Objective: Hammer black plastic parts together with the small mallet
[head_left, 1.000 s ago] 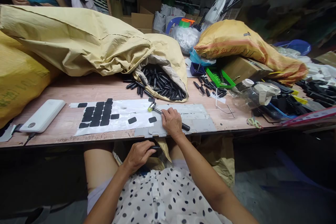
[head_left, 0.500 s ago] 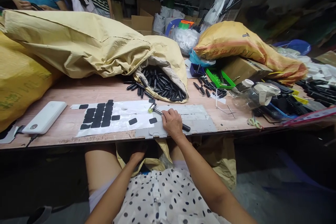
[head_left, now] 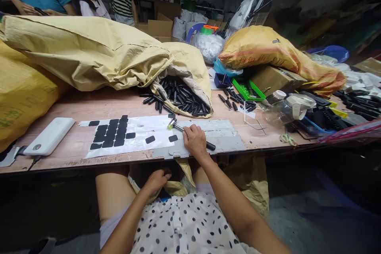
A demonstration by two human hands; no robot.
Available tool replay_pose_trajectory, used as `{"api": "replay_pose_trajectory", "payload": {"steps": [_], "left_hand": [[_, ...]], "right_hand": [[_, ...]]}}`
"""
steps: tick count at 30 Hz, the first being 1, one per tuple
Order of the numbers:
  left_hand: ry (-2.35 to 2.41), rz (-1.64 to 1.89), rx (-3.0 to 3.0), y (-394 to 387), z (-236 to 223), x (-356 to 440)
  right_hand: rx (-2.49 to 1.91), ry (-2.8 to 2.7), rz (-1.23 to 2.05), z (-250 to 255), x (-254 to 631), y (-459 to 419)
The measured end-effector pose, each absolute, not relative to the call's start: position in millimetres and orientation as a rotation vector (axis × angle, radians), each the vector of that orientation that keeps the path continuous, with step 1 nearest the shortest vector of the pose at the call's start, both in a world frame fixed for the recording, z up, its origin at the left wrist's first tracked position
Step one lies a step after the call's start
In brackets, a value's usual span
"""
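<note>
My right hand (head_left: pixel 195 139) is wrapped around the handle of a small hammer (head_left: pixel 210 145). Its head, with a yellowish face, rests over the grey board (head_left: pixel 229 135) near the white sheet. My left hand (head_left: pixel 157 180) is just below the table edge, over the open mouth of a tan sack (head_left: pixel 186 170) on my lap. The left fingers are curled closed, and what they hold, if anything, is hidden. Black rounded pads (head_left: pixel 111 131) lie in rows on the white sheet (head_left: pixel 139 143), with several loose ones to the right.
A tan sack (head_left: pixel 113 51) spills black tapered parts (head_left: pixel 181 97) onto the table. To the left lies a white power bank (head_left: pixel 50 135). A green tray (head_left: pixel 248 89), plastic jug (head_left: pixel 293 107) and scissors (head_left: pixel 288 139) are on the right. Several people stand behind.
My left hand has risen from inside the lap sack to its mouth, fingers curled. My right hand and the hammer have hardly moved.
</note>
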State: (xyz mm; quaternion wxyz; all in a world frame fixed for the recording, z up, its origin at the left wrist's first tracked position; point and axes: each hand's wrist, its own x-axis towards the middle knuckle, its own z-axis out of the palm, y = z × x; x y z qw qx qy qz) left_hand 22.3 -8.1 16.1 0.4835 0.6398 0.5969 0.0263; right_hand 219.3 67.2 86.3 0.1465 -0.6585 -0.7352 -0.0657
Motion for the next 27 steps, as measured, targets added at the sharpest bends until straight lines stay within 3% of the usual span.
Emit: {"api": "replay_pose_trajectory", "payload": {"steps": [6, 10, 15, 19, 27], "left_hand": [[0.867, 0.153, 1.621, 12, 105, 21], [1.117, 0.622, 1.574, 71, 139, 8], [1.901, 1.165, 1.398, 174, 136, -15], [2.19, 1.088, 1.387, 226, 123, -23], [2.14, 0.976, 1.647, 242, 104, -22]], "right_hand": [[-1.885, -2.119, -0.196, 87, 219, 66], [-1.886, -2.118, -0.193, 87, 219, 66], [-1.868, -2.106, -0.205, 86, 218, 66], [-1.868, -2.108, -0.204, 86, 217, 66], [-1.875, -2.11, -0.212, 84, 218, 66]]}}
